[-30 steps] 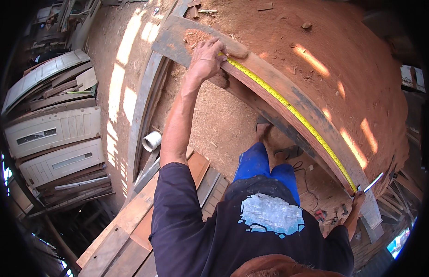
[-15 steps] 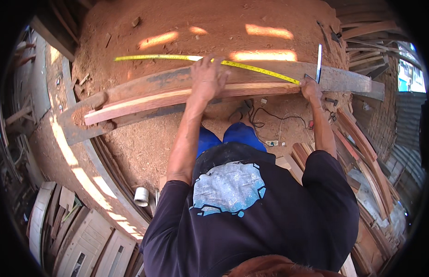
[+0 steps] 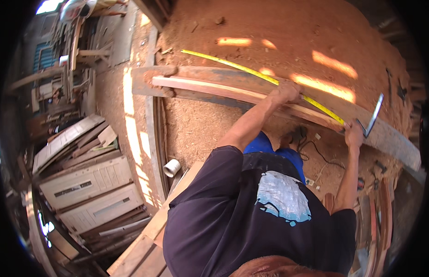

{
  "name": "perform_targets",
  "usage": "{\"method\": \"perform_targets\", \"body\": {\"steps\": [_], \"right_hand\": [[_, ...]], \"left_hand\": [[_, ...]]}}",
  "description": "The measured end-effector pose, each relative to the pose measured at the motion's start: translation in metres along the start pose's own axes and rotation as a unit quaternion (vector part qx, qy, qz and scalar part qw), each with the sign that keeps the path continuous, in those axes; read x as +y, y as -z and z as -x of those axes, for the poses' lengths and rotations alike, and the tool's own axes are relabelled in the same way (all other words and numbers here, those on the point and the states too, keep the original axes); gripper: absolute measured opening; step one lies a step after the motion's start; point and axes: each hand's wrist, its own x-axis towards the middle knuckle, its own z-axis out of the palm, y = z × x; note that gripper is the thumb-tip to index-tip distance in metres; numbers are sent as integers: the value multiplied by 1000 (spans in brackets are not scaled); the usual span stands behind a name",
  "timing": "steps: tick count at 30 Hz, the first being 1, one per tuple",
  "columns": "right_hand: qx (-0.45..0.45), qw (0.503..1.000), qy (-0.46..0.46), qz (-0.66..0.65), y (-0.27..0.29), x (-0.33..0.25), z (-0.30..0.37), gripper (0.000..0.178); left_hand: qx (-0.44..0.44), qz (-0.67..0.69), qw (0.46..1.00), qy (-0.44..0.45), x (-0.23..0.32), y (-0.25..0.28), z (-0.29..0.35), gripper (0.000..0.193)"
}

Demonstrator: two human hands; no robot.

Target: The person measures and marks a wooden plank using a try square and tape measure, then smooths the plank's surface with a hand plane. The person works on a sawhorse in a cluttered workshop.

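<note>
A yellow tape measure blade (image 3: 233,67) stretches slantwise above a long wooden plank (image 3: 200,74), its free end out to the left. My left hand (image 3: 288,91) is closed around the blade partway along, over the plank. Farther right, my right hand (image 3: 354,133) grips the blade's near end; whatever else lies within its fingers is hidden. Right beside that hand a metal try square (image 3: 375,114) sticks up at an angle; I cannot tell if the fingers hold it too. A reddish, slightly curved timber strip (image 3: 196,86) lies along the plank beneath both hands.
Sawdust covers the ground around the plank. A white cup-like container (image 3: 172,168) stands at left, beside a long board edge. Pale panelled wooden boards (image 3: 92,184) are stacked at lower left. A black cable (image 3: 323,159) lies beyond my legs, and timber offcuts (image 3: 385,212) lean at right.
The view has swung left, so the scene sits farther right and is tilted. My left hand has come closer to my right hand along the tape, leaving more blade on its left.
</note>
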Motion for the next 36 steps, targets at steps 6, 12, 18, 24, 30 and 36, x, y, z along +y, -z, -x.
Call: {"method": "perform_targets", "body": {"steps": [6,12,18,24,30,36], "right_hand": [[-22,977,144,-157,-9,18,-7,22],[-84,971,175,-138,6,-88,17,22],[-167,957,152,-181,4,-166,23,18],[-225,952,132,-157,13,-193,25,16],[-246,943,145,-171,7,-249,39,17],[-226,948,148,-167,-17,-211,20,21]], "left_hand": [[40,44,997,42,-72,61,103,25],[137,52,989,32,-145,51,176,15],[236,44,971,-12,-197,49,213,11],[235,39,971,12,-226,62,237,10],[183,53,982,-22,-195,49,211,15],[247,62,967,8,-208,42,228,19]]}}
